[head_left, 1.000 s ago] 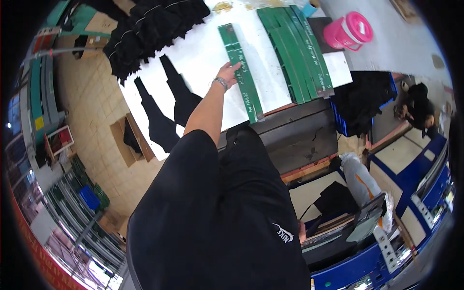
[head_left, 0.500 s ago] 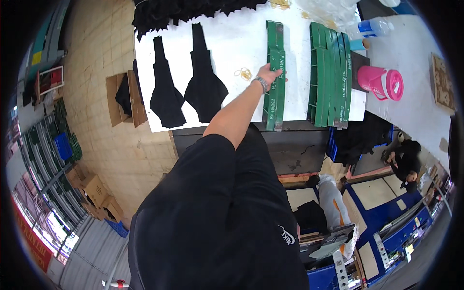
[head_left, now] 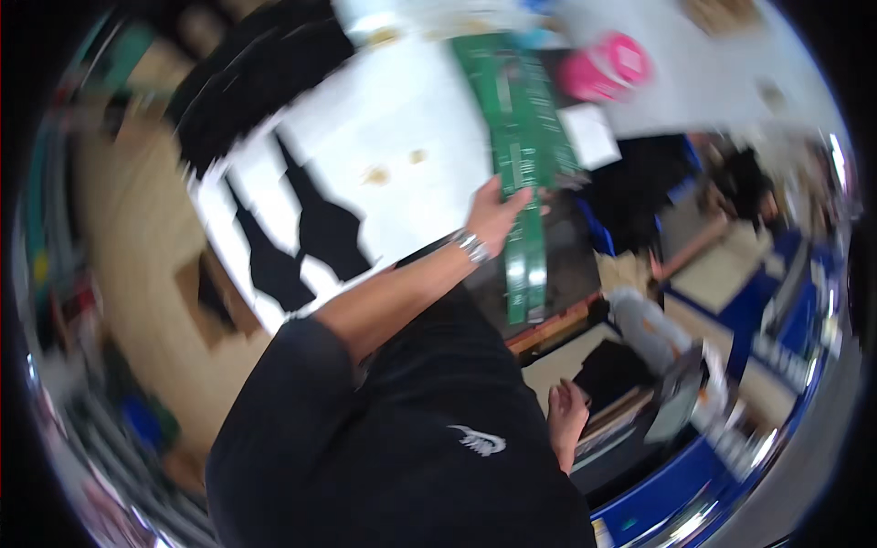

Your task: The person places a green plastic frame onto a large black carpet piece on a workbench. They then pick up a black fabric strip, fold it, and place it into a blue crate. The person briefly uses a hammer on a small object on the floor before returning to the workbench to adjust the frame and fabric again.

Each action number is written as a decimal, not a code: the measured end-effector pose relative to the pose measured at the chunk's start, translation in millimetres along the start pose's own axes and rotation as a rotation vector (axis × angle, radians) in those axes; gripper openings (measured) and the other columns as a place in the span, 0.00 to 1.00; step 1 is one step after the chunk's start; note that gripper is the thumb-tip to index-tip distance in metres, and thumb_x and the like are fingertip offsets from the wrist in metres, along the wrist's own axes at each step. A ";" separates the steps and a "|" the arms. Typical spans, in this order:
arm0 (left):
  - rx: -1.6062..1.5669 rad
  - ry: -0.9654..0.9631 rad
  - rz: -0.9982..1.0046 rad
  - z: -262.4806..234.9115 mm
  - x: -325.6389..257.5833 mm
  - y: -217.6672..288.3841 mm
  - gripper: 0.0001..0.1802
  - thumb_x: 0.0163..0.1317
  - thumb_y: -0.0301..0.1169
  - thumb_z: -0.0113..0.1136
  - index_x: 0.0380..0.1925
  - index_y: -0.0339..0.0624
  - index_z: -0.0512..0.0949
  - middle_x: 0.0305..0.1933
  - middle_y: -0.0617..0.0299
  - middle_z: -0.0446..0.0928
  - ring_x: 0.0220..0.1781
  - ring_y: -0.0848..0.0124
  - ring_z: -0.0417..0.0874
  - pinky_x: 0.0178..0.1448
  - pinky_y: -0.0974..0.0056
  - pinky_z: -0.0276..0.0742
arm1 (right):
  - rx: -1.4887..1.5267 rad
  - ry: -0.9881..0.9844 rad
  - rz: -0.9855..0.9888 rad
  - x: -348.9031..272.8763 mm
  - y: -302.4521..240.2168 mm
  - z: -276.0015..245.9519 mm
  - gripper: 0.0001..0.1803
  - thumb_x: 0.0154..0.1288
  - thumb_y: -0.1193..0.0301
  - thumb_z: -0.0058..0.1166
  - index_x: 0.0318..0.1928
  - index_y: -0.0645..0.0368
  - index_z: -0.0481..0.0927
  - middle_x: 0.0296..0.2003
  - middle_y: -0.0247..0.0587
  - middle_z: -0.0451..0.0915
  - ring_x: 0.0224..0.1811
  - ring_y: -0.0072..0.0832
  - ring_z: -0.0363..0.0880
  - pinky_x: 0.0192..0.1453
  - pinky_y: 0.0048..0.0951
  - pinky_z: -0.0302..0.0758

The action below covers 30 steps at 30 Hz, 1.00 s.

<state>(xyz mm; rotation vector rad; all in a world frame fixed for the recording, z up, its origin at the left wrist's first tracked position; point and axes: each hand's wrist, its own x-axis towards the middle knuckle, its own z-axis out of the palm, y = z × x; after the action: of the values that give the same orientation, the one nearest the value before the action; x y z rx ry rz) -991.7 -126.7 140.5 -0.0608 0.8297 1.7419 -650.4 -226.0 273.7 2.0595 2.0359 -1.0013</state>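
My left hand (head_left: 498,217) grips a long narrow green strip (head_left: 525,274) with white marks on it, fingers wrapped over its edge. The strip's near end juts past the white tabletop's edge, and its far part overlaps other green strips (head_left: 539,110) lying side by side. My right hand (head_left: 568,411) is beside my body at the lower right, fingers loosely bent and somewhat apart, with nothing visible in them. Two black cloth pieces (head_left: 329,233) (head_left: 274,269), each with a narrow tail, lie flat on the white tabletop (head_left: 416,215) left of my left hand.
A heap of black cloth (head_left: 260,78) covers the far left of the tabletop. Rubber bands (head_left: 376,175) lie mid-table. A pink jug (head_left: 603,68) stands far right. Black cloth fills a blue crate (head_left: 635,192) below the edge. Another person (head_left: 744,187) is at the right.
My left hand has drawn the green strip nearer, past the table edge. My view has turned, blurring the picture. My right hand has come into view at the lower right.
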 end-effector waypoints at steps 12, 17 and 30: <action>0.340 -0.603 -0.620 162.5 -165.5 -167.3 0.15 0.73 0.28 0.60 0.57 0.43 0.73 0.55 0.56 0.81 0.52 0.58 0.87 0.54 0.51 0.88 | 0.510 0.769 0.080 -46.2 31.1 -1.2 0.17 0.65 0.68 0.67 0.48 0.67 0.83 0.38 0.54 0.85 0.38 0.49 0.86 0.45 0.36 0.80; 0.493 -0.813 -0.840 191.0 -255.7 -253.0 0.16 0.73 0.31 0.60 0.58 0.43 0.72 0.57 0.56 0.80 0.55 0.56 0.86 0.54 0.52 0.88 | 0.905 0.912 0.356 -119.3 117.7 8.0 0.12 0.68 0.68 0.65 0.40 0.67 0.85 0.22 0.41 0.80 0.26 0.19 0.73 0.33 0.30 0.73; 0.708 -0.721 -1.263 232.4 -322.1 -376.4 0.24 0.77 0.39 0.52 0.67 0.44 0.62 0.65 0.45 0.71 0.69 0.44 0.74 0.69 0.28 0.73 | 0.714 1.304 0.914 -265.9 231.3 -8.9 0.13 0.68 0.65 0.66 0.37 0.64 0.83 0.18 0.38 0.71 0.22 0.19 0.66 0.28 0.29 0.67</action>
<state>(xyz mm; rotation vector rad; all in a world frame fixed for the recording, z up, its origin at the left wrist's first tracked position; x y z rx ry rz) -469.3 -225.7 270.3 0.4128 0.5743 0.1782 -409.6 -478.9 322.7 4.0249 0.3458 -0.0806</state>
